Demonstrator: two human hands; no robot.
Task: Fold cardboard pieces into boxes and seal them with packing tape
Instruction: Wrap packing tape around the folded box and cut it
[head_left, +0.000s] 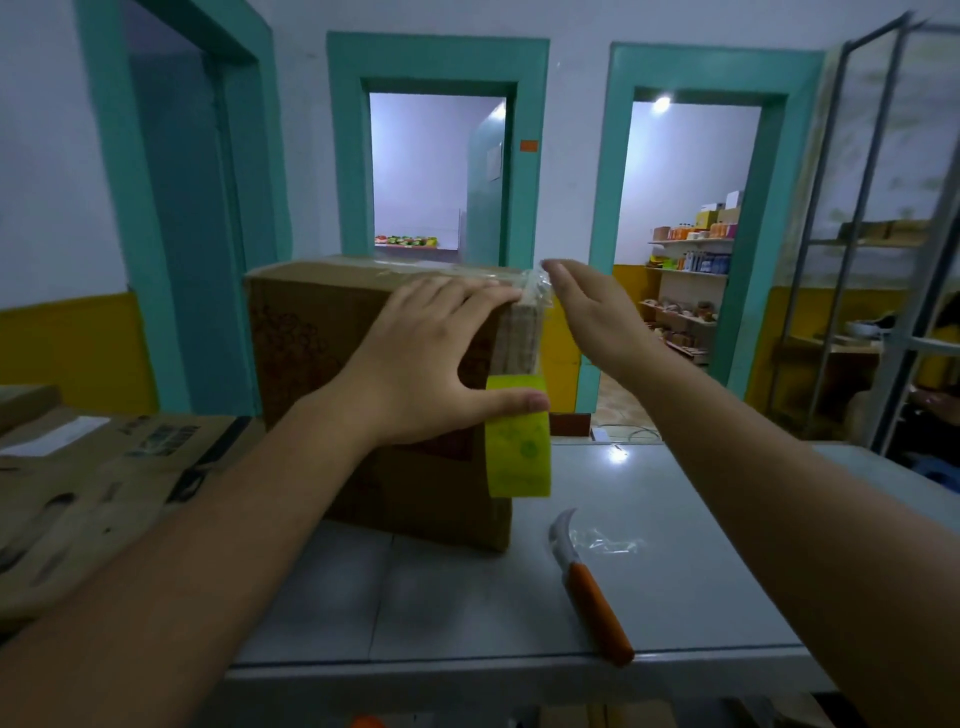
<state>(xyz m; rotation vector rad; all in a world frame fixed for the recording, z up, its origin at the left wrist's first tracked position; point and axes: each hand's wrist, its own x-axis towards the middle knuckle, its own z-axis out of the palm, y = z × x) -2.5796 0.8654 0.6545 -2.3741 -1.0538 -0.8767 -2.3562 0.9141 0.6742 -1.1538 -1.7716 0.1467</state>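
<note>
Near edge of grey table: knife, orange handle toward the person, curved blade pointing away; scrap of clear film just beside the blade; flattened cardboard off to the left. Further in, yellow-green tape roll hangs at the upright box, right edge, tape running vertically up that edge to the top corner. Left hand flat on the near face, fingers straight and together near the corner, thumb spread down touching the roll. Right hand held apart just right of the corner, fingers straight, together, gripping nothing. Bunched tape end lies just left of its fingertips; right hand nearer, likely to smooth it. Doorways beyond.
</note>
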